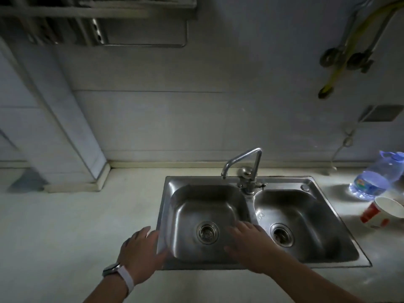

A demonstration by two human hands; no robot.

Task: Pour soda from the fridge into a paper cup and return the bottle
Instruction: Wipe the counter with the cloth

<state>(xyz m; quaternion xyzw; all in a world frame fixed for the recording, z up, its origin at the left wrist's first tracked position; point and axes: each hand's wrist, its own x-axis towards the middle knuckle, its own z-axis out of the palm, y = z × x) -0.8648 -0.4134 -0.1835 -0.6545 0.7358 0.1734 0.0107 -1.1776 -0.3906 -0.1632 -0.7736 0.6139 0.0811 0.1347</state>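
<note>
Left hand (140, 252) and right hand (251, 246) are over the 2-basin sink (196, 179), each grip spread and empty, paper cup (382, 212) sits on the worktop (76, 226) right of the sink, no soda or fridge in view, so I'd leave the cup put and go fetch the bottle first.

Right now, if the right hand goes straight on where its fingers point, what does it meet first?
Probably the far wall of the sink's left basin, below the faucet; the right hand is open, its height unclear.
</note>
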